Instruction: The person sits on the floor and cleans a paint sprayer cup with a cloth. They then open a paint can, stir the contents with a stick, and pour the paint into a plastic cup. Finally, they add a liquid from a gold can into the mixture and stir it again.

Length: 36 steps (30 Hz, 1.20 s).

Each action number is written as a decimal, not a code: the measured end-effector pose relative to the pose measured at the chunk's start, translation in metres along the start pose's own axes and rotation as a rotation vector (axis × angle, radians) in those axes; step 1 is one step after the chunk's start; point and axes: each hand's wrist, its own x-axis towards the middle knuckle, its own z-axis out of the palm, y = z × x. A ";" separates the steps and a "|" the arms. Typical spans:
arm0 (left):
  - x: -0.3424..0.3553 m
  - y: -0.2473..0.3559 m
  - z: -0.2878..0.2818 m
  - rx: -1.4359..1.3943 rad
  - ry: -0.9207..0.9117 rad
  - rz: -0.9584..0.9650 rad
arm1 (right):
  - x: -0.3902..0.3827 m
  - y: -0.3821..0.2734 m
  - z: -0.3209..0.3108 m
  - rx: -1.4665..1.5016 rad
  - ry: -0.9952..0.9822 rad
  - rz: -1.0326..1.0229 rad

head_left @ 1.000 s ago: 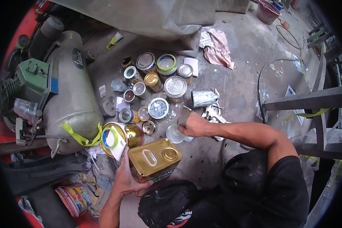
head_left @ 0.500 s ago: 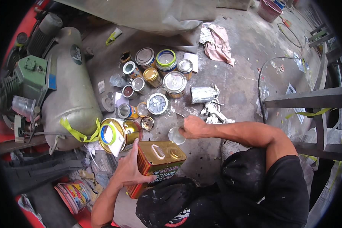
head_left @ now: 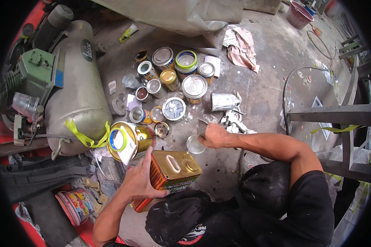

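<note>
My left hand grips the side of a rectangular gold and red paint tin, its thumb across the front face. The tin stands tilted against my knee, with a handle and a round cap on top. To the right of the tin, my right hand is closed on a thin, flat grey strip that sticks up past the fingers. Just below these fingers is a clear plastic cup with pale contents. Whether the fingers touch its rim I cannot tell.
Several round paint cans cluster ahead. A large gold can stands beside the tin. An air compressor lies at the left. A silver spray-gun cup, a pink cloth and a grey metal frame are to the right.
My right hand has shifted slightly within the view along with the cup, and the grey strip shows more of its flat side. My left hand stays on the tin.
</note>
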 end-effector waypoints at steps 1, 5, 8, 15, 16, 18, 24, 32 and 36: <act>0.000 0.000 0.000 0.019 0.003 0.004 | 0.000 0.001 0.000 -0.010 0.002 -0.013; 0.000 0.006 -0.005 0.043 -0.045 -0.012 | 0.002 0.006 0.006 -0.035 0.023 -0.037; 0.001 0.008 -0.005 0.053 -0.021 -0.012 | 0.000 0.009 0.007 -0.035 0.042 -0.074; -0.003 0.009 -0.007 0.082 -0.003 0.003 | 0.003 0.008 0.010 -0.010 0.020 -0.047; -0.002 0.009 -0.007 0.080 -0.007 0.003 | 0.002 0.009 0.010 -0.019 0.037 -0.054; -0.001 0.009 -0.007 0.077 -0.011 0.001 | 0.002 0.011 0.013 -0.022 0.065 -0.075; -0.001 0.011 -0.006 0.087 -0.035 -0.009 | 0.001 0.007 0.006 0.014 0.018 -0.044; -0.002 0.012 -0.005 0.102 -0.023 -0.011 | 0.003 0.012 0.011 0.005 0.022 -0.124; 0.000 0.020 -0.012 0.050 -0.100 -0.104 | 0.003 0.012 0.012 0.007 0.039 -0.112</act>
